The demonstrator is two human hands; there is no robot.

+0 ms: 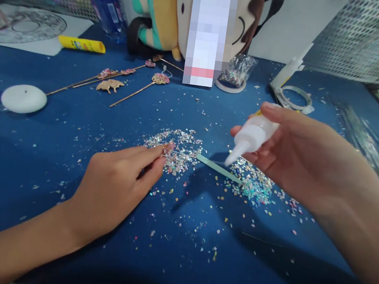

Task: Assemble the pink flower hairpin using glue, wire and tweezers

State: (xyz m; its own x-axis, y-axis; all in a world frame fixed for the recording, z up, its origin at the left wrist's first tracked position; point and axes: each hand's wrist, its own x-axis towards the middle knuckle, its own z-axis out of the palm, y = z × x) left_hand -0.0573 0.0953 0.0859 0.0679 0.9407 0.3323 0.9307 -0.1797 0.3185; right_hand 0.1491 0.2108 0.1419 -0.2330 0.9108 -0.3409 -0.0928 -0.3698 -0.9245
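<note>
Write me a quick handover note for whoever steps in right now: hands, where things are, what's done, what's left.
Left hand: pinches a small flower-topped hairpin over the glitter flakes on the blue cloth.
Right hand: holds the white glue bottle tilted, nozzle down near a pale green strip.
Done: several decorated hairpins lie at the back left.
Left: whether glue is already on the held piece can't be told.

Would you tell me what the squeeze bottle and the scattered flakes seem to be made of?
Squeeze bottle in the right hand: probably soft plastic, milky and translucent with a matte look. Flakes by the left hand: likely foil glitter or shell chips, given their iridescent sparkle.
</note>
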